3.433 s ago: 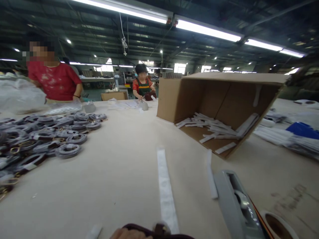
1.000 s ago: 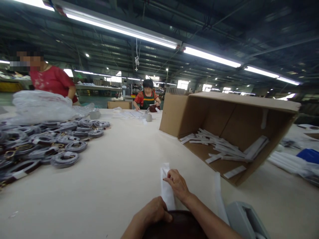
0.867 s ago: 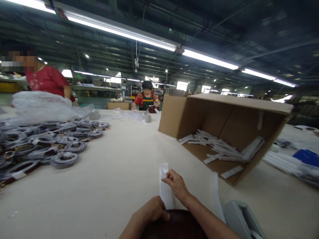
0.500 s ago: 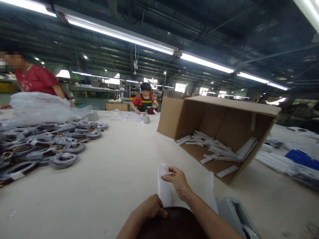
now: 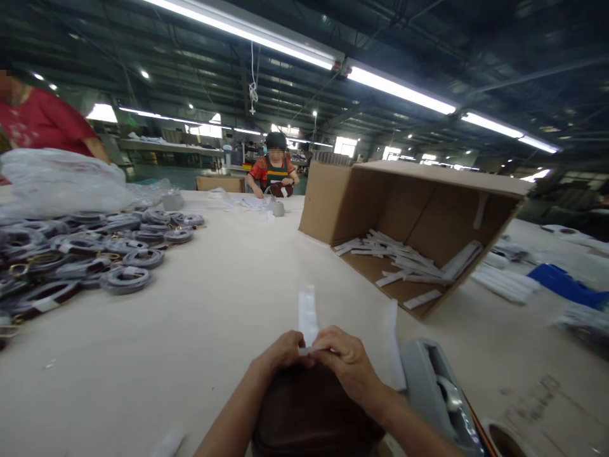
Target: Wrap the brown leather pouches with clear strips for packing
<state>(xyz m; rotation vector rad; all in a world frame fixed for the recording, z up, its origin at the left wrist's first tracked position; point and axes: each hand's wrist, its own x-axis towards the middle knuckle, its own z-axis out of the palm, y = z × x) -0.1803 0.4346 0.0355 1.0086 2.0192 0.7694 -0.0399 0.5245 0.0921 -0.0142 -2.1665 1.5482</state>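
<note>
Low in the middle of the view, my left hand [image 5: 281, 354] and my right hand [image 5: 346, 365] meet over a dark brown leather piece [image 5: 309, 416] that lies against the near table edge. Both pinch the lower end of a white fabric strip [image 5: 307, 314], which runs away from me across the beige table [image 5: 223, 304]. A second white strip [image 5: 392, 346] lies flat just right of my right hand.
A grey tape dispenser [image 5: 435, 397] sits at the near right. A cardboard box [image 5: 419, 216] on its side holds several white strips. Coiled grey belts [image 5: 80, 254] are heaped at the left beside a plastic bag [image 5: 57, 184]. Two other people work at the far side.
My right hand has come back from the strip's far end to meet my left hand at the brown piece. The strip lies flatter. The camera has tipped down slightly.
</note>
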